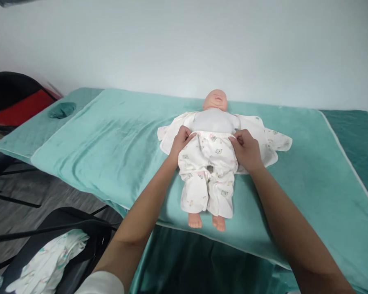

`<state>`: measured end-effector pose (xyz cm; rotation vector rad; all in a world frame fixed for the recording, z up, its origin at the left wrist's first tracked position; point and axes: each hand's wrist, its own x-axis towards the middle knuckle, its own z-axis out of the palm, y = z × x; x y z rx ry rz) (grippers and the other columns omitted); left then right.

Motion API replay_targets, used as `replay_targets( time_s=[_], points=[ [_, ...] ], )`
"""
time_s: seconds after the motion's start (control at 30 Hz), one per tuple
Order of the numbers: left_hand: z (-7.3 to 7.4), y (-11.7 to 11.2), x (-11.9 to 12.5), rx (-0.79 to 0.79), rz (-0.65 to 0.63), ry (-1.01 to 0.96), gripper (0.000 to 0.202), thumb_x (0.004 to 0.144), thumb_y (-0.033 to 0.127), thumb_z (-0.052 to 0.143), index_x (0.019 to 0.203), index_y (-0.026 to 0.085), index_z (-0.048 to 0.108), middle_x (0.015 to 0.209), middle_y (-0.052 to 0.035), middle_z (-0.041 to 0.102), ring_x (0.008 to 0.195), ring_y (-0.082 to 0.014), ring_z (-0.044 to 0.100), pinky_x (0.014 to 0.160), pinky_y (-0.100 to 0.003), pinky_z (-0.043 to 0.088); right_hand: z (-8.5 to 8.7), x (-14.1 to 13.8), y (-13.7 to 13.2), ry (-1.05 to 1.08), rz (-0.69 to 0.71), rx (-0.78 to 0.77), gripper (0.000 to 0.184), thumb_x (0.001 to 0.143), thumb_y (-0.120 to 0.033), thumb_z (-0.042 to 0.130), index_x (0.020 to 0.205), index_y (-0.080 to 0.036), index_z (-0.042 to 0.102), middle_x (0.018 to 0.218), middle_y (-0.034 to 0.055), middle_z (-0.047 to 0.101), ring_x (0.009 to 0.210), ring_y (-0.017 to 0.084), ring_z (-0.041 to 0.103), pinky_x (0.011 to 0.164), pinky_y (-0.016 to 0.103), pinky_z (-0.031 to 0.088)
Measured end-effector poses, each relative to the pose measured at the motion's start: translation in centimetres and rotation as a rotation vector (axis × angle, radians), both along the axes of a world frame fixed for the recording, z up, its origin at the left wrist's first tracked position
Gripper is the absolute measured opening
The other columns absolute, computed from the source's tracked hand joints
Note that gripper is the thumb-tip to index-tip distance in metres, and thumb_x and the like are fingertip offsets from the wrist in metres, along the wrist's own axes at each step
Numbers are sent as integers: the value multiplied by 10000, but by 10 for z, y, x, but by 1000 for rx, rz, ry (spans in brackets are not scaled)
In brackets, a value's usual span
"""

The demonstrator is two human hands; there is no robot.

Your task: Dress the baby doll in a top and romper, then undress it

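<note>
A baby doll (215, 118) lies on its back on a teal towel (116, 139), head towards the wall, bare feet towards me. It wears white patterned trousers (208, 175). An open white patterned jacket (263, 141) is spread under its bare grey torso. My left hand (180, 141) pinches the trousers' waistband at the doll's left-hand side in view. My right hand (247, 150) grips the waistband on the other side. Both hands are closed on the fabric.
The towel covers a darker teal massage bed (355, 139) with a face hole (61, 109) at its left end. A black chair (70, 232) at lower left holds folded patterned cloth (49, 261). Another black and red seat (18, 102) stands far left. A white wall is behind.
</note>
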<state>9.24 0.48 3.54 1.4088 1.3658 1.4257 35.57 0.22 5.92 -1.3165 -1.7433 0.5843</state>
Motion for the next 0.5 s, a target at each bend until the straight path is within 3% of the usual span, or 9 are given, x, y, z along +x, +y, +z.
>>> replay_targets(
  time_s=[0.1, 0.23, 0.33, 0.4, 0.5],
  points=[
    [-12, 22, 1, -36, -22, -136, 378, 749, 400, 825, 739, 211, 497, 631, 61, 425, 605, -108, 366, 603, -232, 286, -3, -3, 14, 83, -18, -108, 278, 877, -509, 619, 823, -262, 502, 637, -25, 531, 614, 175, 487, 603, 313, 389],
    [-13, 13, 10, 26, 62, -165, 288, 778, 384, 800, 799, 225, 561, 703, 37, 479, 687, -132, 454, 655, -248, 348, -7, -5, 16, 187, 12, -189, 261, 882, -494, 624, 846, -266, 503, 648, -30, 502, 593, 167, 463, 577, 312, 385],
    [-2, -2, 17, 207, 113, -51, 160, 804, 333, 756, 861, 229, 649, 912, -29, 596, 919, -199, 555, 829, -302, 431, -6, -6, 9, 136, 2, 18, 236, 915, -486, 594, 880, -262, 529, 827, 20, 578, 770, 203, 559, 713, 352, 472],
    [6, -7, 18, 301, 79, 38, 106, 836, 316, 708, 880, 224, 680, 1026, -66, 627, 1034, -229, 562, 934, -331, 423, -3, -6, 6, 55, 34, 188, 230, 933, -485, 570, 885, -262, 543, 970, 67, 619, 961, 250, 591, 859, 408, 494],
    [13, -6, 16, 235, -8, 123, 117, 908, 331, 617, 884, 227, 664, 936, -47, 654, 924, -211, 577, 870, -315, 413, 0, -7, 7, -19, 114, 250, 217, 959, -469, 525, 897, -263, 553, 1040, 87, 652, 1047, 269, 599, 931, 428, 483]
  ],
)
